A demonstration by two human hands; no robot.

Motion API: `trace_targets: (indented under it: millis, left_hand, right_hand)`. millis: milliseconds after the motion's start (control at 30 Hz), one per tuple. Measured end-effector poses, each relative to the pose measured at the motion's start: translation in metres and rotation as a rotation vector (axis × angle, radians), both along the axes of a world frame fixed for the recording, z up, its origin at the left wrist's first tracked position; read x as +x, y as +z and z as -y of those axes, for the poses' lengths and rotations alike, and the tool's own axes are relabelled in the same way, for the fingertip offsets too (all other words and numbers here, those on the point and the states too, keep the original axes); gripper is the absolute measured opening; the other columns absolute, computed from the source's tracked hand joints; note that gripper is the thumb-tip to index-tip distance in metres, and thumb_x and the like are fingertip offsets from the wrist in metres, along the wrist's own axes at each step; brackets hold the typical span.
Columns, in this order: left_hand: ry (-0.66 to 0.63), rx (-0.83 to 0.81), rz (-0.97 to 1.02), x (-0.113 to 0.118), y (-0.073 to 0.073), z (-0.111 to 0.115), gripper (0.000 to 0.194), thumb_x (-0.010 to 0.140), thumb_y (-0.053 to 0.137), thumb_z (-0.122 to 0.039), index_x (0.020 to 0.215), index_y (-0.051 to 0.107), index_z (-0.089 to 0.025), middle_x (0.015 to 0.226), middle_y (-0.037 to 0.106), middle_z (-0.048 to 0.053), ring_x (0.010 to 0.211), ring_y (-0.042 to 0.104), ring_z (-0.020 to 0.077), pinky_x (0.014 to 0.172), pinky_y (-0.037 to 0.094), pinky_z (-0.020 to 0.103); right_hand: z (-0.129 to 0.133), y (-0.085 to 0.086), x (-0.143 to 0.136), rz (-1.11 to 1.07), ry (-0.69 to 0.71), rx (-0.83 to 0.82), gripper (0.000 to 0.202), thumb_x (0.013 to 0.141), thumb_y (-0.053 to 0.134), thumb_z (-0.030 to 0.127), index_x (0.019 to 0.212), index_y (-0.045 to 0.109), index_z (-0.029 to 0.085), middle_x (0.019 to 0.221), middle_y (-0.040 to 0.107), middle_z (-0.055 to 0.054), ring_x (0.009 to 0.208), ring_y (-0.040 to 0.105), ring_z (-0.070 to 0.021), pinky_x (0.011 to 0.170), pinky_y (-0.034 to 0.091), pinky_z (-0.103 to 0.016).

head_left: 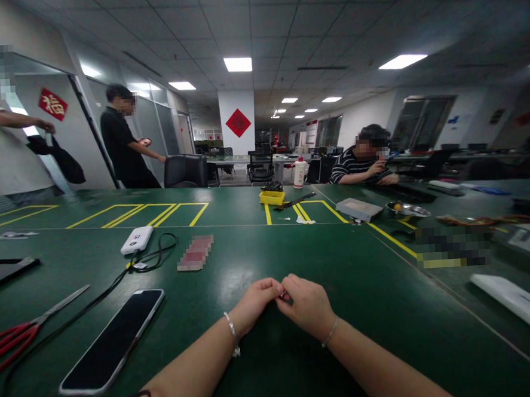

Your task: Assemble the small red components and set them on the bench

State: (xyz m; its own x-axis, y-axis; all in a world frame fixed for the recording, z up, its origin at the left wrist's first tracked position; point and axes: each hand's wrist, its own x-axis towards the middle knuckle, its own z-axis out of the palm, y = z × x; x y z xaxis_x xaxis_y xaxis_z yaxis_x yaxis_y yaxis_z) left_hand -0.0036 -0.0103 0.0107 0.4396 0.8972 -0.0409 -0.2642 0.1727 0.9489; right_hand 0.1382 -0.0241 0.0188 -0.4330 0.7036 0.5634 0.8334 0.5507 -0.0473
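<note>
Over the green table [370,306], brings left hand [256,304] and right hand [308,303] together at the fingertips, seemingly pinched on a small item [283,294], mostly hidden between. Could drop it through a loosened pinch, or misplace the grip through blocked sight. Cannot tell its pointing direction or long axis: too small, too covered.

Holding left hand [261,297] and right hand [310,303] together at the fingertips [276,289] above a green table [245,250], leaving anything pinched too small to tell. Wearing a bracelet [232,335] on each wrist. Having a phone [114,342] and red-handled scissors [38,321] lying at left.
</note>
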Motion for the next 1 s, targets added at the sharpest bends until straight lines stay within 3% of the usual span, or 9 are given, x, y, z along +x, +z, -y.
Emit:
trace_targets:
  millis: [267,433,533,600,700,800,1000]
  left_hand:
    - [0.125,0.049,-0.05,-0.0001,-0.0055,-0.0014,0.018,0.067,0.062,-0.028,0.063,0.057,-0.012,0.062,0.059,0.001,0.061,0.051,0.0103,0.066,0.038,0.023]
    - [-0.081,-0.101,0.256,-0.0021,-0.0036,0.001,0.027,0.076,0.053,-0.035,0.083,0.06,-0.01,0.08,0.062,0.008,0.075,0.056,0.014,0.073,0.04,0.027]
    - [-0.181,-0.148,0.323,-0.0043,-0.0044,0.0007,0.028,0.077,0.052,-0.033,0.088,0.06,-0.009,0.083,0.062,0.009,0.076,0.057,0.0139,0.076,0.04,0.027]
    - [-0.181,-0.153,0.321,-0.0051,-0.0055,0.0002,0.023,0.076,0.056,-0.03,0.087,0.059,-0.009,0.081,0.061,0.008,0.075,0.057,0.0128,0.075,0.04,0.026]
    - [-0.168,-0.138,0.263,-0.0044,-0.0061,0.0006,0.017,0.07,0.063,-0.023,0.08,0.059,-0.01,0.076,0.061,0.005,0.072,0.056,0.0111,0.072,0.039,0.023]
    - [-0.169,-0.132,0.247,-0.0033,-0.0038,0.0021,0.014,0.068,0.065,-0.021,0.073,0.057,-0.009,0.072,0.06,0.004,0.068,0.055,0.0095,0.067,0.039,0.021]
    - [-0.138,-0.167,0.314,-0.0026,-0.0028,0.0009,0.014,0.071,0.06,-0.023,0.076,0.055,-0.01,0.075,0.06,0.006,0.067,0.056,0.0104,0.068,0.041,0.023]
  right_hand:
    - [0.0025,0.0037,-0.0026,-0.027,-0.019,0.008,0.016,0.078,0.047,0.029,0.066,0.051,0.019,0.065,0.052,0.0,0.059,0.046,-0.011,0.056,0.028,-0.023]
    - [0.0045,0.0083,-0.001,-0.188,0.034,-0.066,0.019,0.077,0.052,0.038,0.085,0.058,0.022,0.073,0.05,-0.001,0.07,0.047,-0.0142,0.064,0.035,-0.024]
    - [0.0039,0.0068,-0.0012,-0.256,0.075,-0.095,0.02,0.076,0.054,0.034,0.092,0.058,0.022,0.077,0.049,-0.002,0.073,0.048,-0.0147,0.066,0.038,-0.025]
    - [0.0026,0.004,-0.0018,-0.261,0.107,-0.084,0.02,0.074,0.055,0.029,0.092,0.057,0.02,0.082,0.05,-0.003,0.076,0.048,-0.0155,0.068,0.039,-0.026]
    - [0.0004,-0.0002,-0.0028,-0.205,0.1,-0.021,0.007,0.073,0.053,0.024,0.076,0.056,0.019,0.077,0.051,-0.004,0.074,0.047,-0.0159,0.067,0.038,-0.027]
    - [-0.0006,-0.0004,-0.0028,-0.153,0.089,0.026,0.014,0.075,0.051,0.025,0.062,0.05,0.019,0.067,0.05,-0.002,0.067,0.046,-0.0147,0.062,0.037,-0.026]
    - [0.0006,0.0064,-0.001,-0.168,0.104,-0.024,0.014,0.077,0.053,0.033,0.08,0.055,0.019,0.073,0.054,-0.002,0.07,0.049,-0.0146,0.064,0.037,-0.024]
